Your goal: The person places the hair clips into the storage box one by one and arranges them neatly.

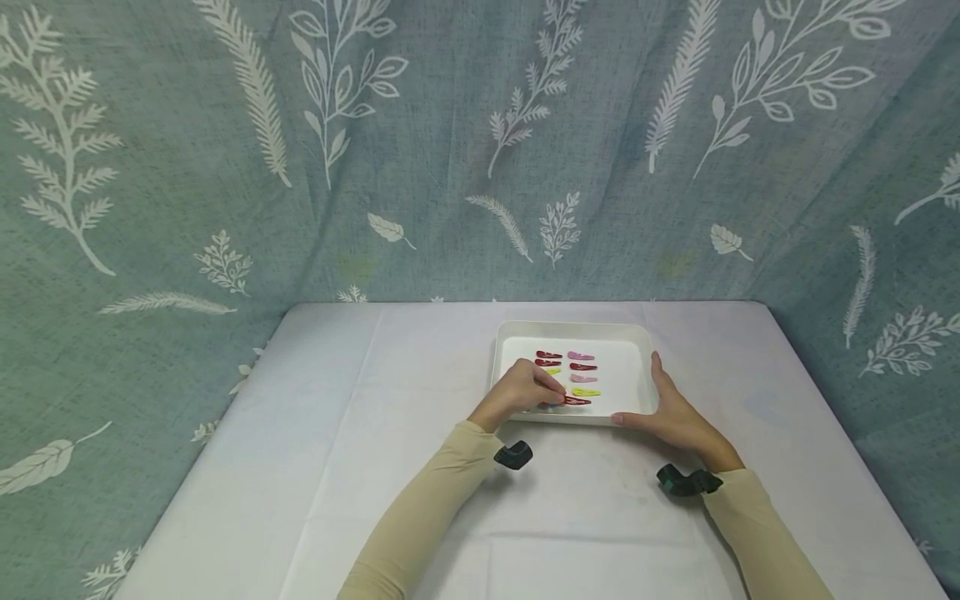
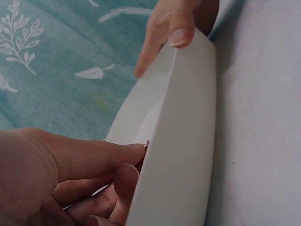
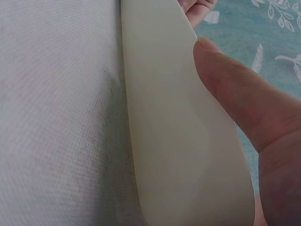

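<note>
A white tray (image 1: 642,342) lies on the table with small snap hair clips laid in two columns. My left hand (image 1: 521,392) reaches over the tray's near left part and pinches a red hair clip (image 1: 577,401) at its left end. In the left wrist view the tray wall hides most of that clip. A yellow hair clip (image 1: 586,392), a pink hair clip (image 1: 583,378) and dark red hair clips (image 1: 582,367) lie just beyond. At the near right corner, my right hand (image 1: 670,412) touches the tray, its thumb on the front rim and straight fingers along the right side.
A white cloth covers the table (image 1: 375,467). A blue-green leaf-patterned curtain (image 1: 450,167) hangs behind it and at both sides. Black wrist mounts (image 1: 513,455) stick out from both sleeves. The tray's raised rim surrounds the clips.
</note>
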A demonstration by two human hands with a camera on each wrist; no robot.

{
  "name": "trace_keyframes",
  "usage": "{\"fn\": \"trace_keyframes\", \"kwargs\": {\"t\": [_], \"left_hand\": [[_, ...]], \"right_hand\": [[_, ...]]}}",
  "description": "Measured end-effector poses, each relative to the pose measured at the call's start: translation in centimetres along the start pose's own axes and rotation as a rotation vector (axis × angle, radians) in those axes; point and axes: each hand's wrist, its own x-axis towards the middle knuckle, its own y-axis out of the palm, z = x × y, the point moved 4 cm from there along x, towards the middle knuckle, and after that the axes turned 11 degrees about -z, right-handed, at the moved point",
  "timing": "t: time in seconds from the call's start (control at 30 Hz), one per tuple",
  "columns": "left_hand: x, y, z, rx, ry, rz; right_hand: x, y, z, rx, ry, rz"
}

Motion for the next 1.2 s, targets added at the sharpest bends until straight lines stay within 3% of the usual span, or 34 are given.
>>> {"fn": "trace_keyframes", "kwargs": {"t": [0.6, 1.2], "left_hand": [[0.5, 1.5, 0.0, 0.082, -0.018, -0.040], [0.4, 2.2, -0.4, 0.183, 0.049, -0.055]], "right_hand": [[0.1, 0.0, 0.1, 0.003, 0.008, 0.003], [0.1, 0.2, 0.2, -0.011, 0.016, 0.007]]}}
